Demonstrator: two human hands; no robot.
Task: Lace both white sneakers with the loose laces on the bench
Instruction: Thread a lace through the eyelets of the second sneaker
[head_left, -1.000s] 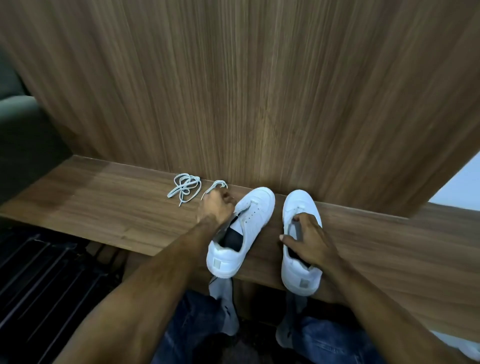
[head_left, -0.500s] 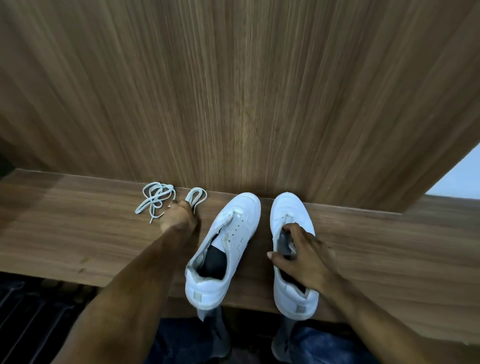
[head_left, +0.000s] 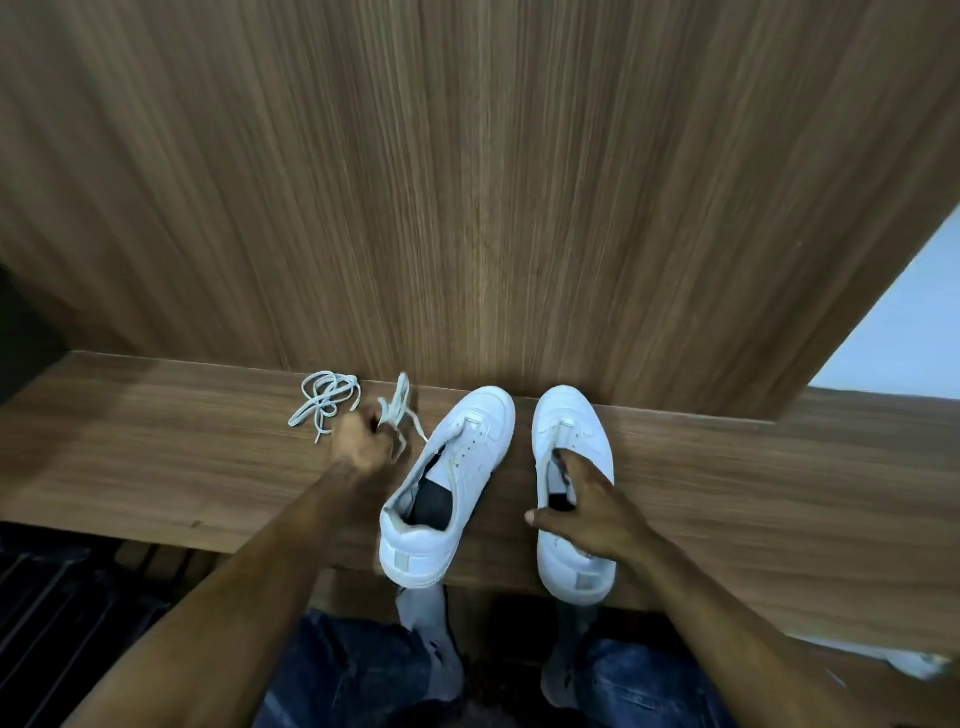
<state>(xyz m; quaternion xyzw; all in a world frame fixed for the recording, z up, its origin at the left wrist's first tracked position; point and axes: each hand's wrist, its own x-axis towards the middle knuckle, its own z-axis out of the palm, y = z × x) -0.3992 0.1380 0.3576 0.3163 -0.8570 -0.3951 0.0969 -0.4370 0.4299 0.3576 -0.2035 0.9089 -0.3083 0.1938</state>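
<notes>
**Lace gripped at the left, sneakers lying to its right**

Nearest the viewer, two heels overhang the front edge of the bench. The right sneaker is held by the right hand: the thumb is set against its inner side and the fingers are laid into and across the dark opening, curled over the collar. Its long axis runs almost straight away from the viewer, toe toward the wood wall panel.

Just beside it, apart by a narrow gap, the left sneaker is seen untouched, its toe slanted to the right so that the two toes lie close together. No lace is seen in either set of eyelets.

Farther back and to the left, the left hand is clenched on the nearer lace, whose loops rise past the knuckles and whose loose end trails right, toward the left sneaker's forefoot. The second lace is left in a tangle farther left, near the wall, just beyond the hand.

The coming move is judged to turn on this: the gripped lace must be carried rightward, and the left sneaker is the nearer one, while the steadied sneaker lies beyond it.
</notes>
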